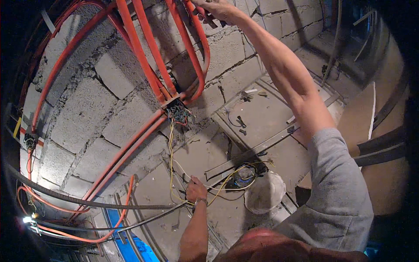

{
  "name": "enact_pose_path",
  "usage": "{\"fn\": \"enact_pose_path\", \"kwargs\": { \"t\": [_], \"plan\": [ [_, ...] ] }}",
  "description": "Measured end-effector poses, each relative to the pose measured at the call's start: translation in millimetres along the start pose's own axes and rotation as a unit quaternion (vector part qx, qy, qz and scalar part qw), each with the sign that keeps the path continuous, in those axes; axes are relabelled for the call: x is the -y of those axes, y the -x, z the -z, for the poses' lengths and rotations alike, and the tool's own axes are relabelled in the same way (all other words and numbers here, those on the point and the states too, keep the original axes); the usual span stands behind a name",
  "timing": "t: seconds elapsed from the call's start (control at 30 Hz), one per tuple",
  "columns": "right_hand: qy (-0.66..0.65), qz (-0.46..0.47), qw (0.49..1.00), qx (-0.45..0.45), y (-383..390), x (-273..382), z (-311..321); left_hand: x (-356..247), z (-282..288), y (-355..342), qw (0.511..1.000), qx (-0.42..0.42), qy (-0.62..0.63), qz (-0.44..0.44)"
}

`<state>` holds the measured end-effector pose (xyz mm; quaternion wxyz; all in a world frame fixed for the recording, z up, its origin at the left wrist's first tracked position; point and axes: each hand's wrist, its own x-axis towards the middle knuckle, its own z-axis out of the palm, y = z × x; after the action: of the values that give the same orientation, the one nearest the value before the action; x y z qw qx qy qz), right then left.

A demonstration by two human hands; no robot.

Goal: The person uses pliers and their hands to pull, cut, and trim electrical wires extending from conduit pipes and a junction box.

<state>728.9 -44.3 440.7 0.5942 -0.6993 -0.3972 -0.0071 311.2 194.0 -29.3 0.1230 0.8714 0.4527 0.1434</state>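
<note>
We're at a bare grey block wall [78,113], orange pipes [144,48] running into a junction box [176,109] stuffed with wires. Our right hand [218,8] is up on an orange pipe, grip unclear at the frame edge. Our left hand [195,188] is clenched on the yellow wires [171,148] hanging from the box. Rough concrete floor [262,113], white bucket [264,192] just beside the wire coil [243,175]

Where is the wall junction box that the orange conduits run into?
In the head view, the junction box sits left of centre on the block wall, above the left hand.
</note>
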Motion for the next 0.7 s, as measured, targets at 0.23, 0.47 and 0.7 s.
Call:
{"fn": "enact_pose_path", "kwargs": {
  "t": [0.23,0.47,0.7],
  "plan": [
    [0.043,0.043,0.998,-0.006,8.2,1.8,-14.8,-2.1,6.0,-0.8,0.999,0.044,-0.019,0.011],
    [-0.052,0.074,0.995,0.033,13.9,0.7,-27.5,10.4,-4.1,-4.2,0.999,0.023,-0.02,0.02],
    [-0.012,0.031,0.999,-0.042,14.5,-14.6,-25.7,6.3,-2.6,-4.0,1.0,0.018,-0.016,0.017]
  ]
}}
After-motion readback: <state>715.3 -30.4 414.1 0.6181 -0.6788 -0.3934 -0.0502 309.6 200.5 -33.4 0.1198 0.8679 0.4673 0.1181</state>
